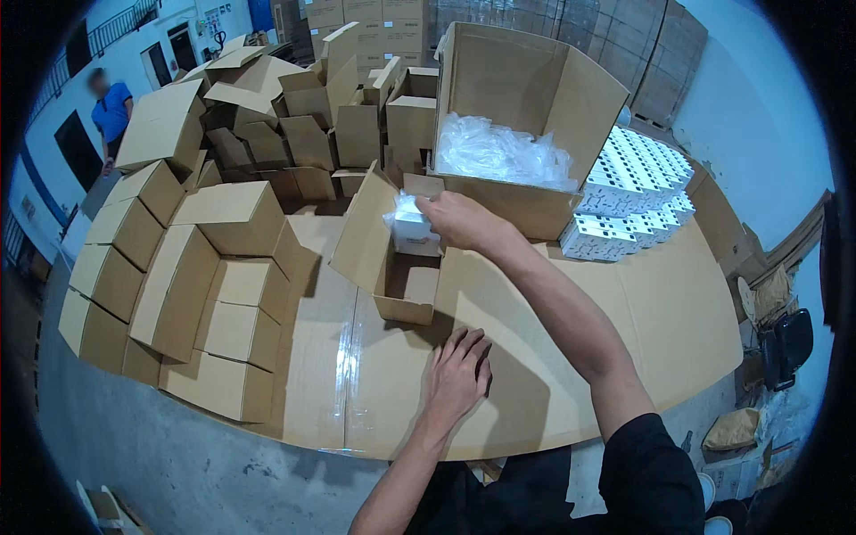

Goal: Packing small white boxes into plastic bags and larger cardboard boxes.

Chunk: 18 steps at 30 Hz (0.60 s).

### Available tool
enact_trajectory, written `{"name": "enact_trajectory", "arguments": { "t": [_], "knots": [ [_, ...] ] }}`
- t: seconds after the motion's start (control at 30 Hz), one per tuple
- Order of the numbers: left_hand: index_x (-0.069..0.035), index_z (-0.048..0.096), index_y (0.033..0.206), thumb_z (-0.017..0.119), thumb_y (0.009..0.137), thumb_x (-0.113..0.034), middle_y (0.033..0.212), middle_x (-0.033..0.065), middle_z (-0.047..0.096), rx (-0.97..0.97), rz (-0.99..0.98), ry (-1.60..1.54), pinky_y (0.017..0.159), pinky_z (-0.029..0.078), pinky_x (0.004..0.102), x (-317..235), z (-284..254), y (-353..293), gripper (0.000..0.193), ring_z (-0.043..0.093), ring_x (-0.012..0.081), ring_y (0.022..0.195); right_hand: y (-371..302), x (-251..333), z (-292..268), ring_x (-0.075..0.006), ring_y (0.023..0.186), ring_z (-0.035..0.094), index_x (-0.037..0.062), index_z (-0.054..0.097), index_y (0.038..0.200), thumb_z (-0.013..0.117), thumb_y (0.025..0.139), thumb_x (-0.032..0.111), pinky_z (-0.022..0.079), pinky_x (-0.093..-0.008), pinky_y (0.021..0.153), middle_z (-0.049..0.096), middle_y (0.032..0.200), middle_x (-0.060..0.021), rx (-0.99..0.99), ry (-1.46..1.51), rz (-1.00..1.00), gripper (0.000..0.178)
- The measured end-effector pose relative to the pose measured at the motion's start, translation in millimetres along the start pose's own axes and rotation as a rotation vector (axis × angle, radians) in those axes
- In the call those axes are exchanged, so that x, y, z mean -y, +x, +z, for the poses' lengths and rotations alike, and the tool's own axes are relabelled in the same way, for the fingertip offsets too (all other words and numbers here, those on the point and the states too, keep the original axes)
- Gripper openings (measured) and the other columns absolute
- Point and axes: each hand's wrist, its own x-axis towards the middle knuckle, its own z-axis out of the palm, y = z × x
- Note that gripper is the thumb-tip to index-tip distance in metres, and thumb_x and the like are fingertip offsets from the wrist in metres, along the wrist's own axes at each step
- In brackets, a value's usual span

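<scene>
In front of me stands an open small cardboard box (406,309) with its flaps up. My right hand (456,220) reaches over its far part, closed at the top edge of a small white box (415,234) with a clear plastic bag around it. The white box is at the far end inside the cardboard box, and the near end shows bare cardboard. My right fingertips are partly hidden. Just nearer to me, my left hand (459,367) rests on the cardboard-covered table (499,392), fingers apart and a little bent, holding nothing.
A large open carton (513,198) of clear plastic bags (504,153) stands behind. Stacked white boxes (629,192) are on the right. Closed brown boxes (218,348) line the left, with open empty ones (308,125) heaped behind. A person in blue (112,111) stands far left.
</scene>
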Motion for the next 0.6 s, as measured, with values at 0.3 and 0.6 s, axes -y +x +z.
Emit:
{"name": "enact_trajectory", "arguments": {
  "t": [0.3, 0.6],
  "knots": [
    [-0.006, 0.069, 0.115, 0.067, 0.084, -0.013, 0.130, 0.0097, 0.064, 0.057, -0.029, -0.017, 0.107, 0.042, 0.0451, -1, -5, 0, 0.031, 0.052, 0.0308, 0.129, -13, 25, 32, -0.0363, 0.094, 0.067, 0.0063, 0.069, 0.093, 0.067, 0.080, 0.009, 0.057, -0.0469, 0.079, 0.066, 0.093, -0.0174, -0.265, -0.030, 0.125, 0.014],
    [-0.004, 0.068, 0.113, 0.065, 0.083, -0.007, 0.127, 0.0130, 0.065, 0.062, 0.037, -0.042, 0.110, 0.040, 0.0465, -2, -7, 3, 0.030, 0.052, 0.0367, 0.128, -61, 23, 7, -0.0470, 0.122, 0.052, 0.0079, 0.042, 0.147, 0.065, 0.094, 0.036, 0.046, -0.0505, 0.104, 0.046, 0.140, -0.0264, -0.138, 0.363, 0.235, 0.065]
  ]
}}
